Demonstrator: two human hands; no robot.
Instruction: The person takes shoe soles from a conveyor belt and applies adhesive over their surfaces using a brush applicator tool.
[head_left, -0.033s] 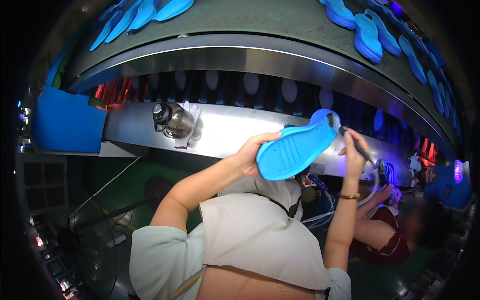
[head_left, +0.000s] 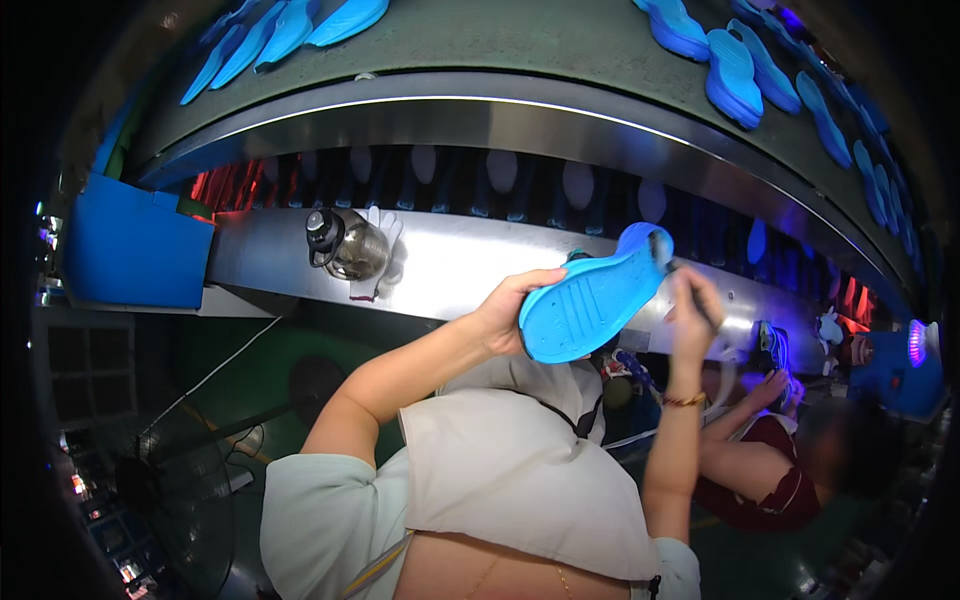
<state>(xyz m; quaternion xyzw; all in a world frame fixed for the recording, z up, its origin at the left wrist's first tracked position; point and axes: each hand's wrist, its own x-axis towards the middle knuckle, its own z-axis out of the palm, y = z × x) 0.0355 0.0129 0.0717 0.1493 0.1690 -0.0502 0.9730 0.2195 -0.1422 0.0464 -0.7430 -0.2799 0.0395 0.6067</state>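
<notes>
A bright blue shoe sole (head_left: 590, 307) is held up at a slant, its grooved face showing. My left hand (head_left: 508, 312) grips its wide lower-left end, thumb on top and the other fingers hidden beneath. With my right hand (head_left: 693, 305) I hold a brush (head_left: 668, 258) with a dark handle, its fingers closed round it. The brush tip is at the upper right end of the sole and appears to touch the inside of its rim. A pale, blurred hose hangs below that hand.
A metal ledge (head_left: 440, 262) carries a bottle (head_left: 352, 247) and a white glove (head_left: 383, 225). Beyond it runs a green conveyor belt (head_left: 540, 45) with blue soles (head_left: 735, 75). A blue box (head_left: 140, 240) stands at left. Another person (head_left: 765, 450) sits at right, hands on a shoe.
My right hand and the brush have shifted slightly left and lower along the sole's upper end. The sole has moved a little to the right.
</notes>
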